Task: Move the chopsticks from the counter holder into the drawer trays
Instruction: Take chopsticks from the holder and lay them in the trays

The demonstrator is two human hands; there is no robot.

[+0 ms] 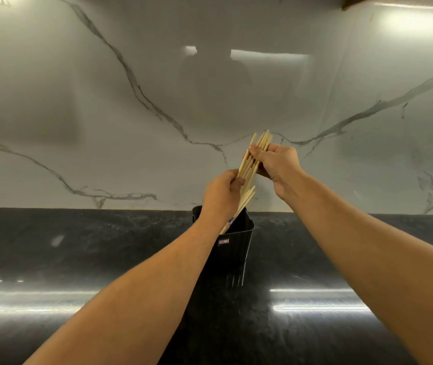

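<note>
**Currently: chopstick bundle gripped just above holder**

The chopsticks point(251, 160) are held as a fanned bundle directly above the holder point(236, 241), which stands on the table point(78, 246). Lower ends look to be at the holder's rim. The bundle's lower part is pinched by the left hand point(222, 194), and the upper part is wrapped by the curled fingers of the right hand point(275, 163). Judged light, stiff and smooth, so splay and slip are likely. A tight wrap at mid-length is advised. No drawer trays are seen.
</note>
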